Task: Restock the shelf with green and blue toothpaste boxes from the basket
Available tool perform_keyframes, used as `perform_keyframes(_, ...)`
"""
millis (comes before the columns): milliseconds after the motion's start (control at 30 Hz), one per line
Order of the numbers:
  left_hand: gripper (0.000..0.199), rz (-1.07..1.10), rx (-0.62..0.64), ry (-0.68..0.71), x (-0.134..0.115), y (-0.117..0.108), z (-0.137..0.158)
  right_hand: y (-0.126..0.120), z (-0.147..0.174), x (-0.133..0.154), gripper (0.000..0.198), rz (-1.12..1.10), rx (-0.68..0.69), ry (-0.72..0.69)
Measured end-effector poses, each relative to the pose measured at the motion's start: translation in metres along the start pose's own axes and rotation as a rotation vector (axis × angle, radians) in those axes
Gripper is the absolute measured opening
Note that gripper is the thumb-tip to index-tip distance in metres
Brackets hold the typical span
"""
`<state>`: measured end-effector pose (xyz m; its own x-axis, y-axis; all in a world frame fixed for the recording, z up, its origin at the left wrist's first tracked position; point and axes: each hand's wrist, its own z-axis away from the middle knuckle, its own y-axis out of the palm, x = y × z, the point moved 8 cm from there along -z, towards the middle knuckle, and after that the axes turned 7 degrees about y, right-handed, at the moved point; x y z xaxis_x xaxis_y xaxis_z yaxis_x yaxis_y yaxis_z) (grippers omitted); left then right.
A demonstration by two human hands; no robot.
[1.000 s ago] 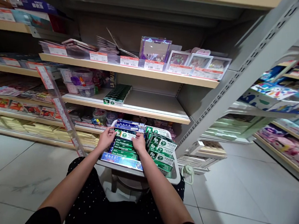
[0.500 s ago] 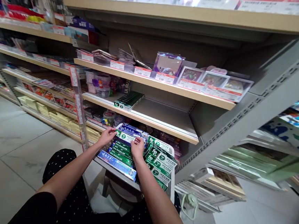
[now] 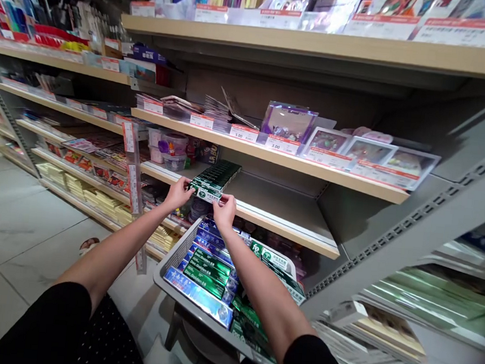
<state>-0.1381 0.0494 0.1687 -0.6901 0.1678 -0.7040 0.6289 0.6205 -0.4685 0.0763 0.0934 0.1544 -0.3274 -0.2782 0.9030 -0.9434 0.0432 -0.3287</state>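
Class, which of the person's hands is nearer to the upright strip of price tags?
Left. The left hand is right of the strip, apart from it; the right hand is farther right.

Both hands (image 3: 178,193) hold a green-and-white box (image 3: 206,194) at the shelf's (image 3: 281,199) front edge.

Price tags (image 3: 244,133) along stocked shelves (image 3: 322,46) show a shop.
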Motion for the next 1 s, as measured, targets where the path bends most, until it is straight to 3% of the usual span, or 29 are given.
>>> perform_keyframes(233,0.021,-0.054,0.055,-0.108,0.019,0.014,-0.031,0.016,-0.027,-0.002,0.022,0.039,-0.023,0.033)
perform_keyframes(367,0.023,-0.013,0.049,-0.091,0.027,0.011,-0.038,0.02,-0.028,-0.003,0.021,0.0,-0.017,0.049)
perform_keyframes(600,0.026,0.082,-0.036,-0.023,0.023,-0.002,-0.06,0.017,-0.039,0.023,0.024,-0.009,-0.026,-0.041)
perform_keyframes(833,0.025,0.004,-0.043,-0.05,0.034,0.022,-0.09,0.019,-0.069,0.015,0.024,0.03,-0.045,0.006)
perform_keyframes(1000,0.024,-0.059,0.005,-0.029,0.039,0.032,-0.101,0.02,-0.082,0.011,0.027,0.191,-0.052,0.059)
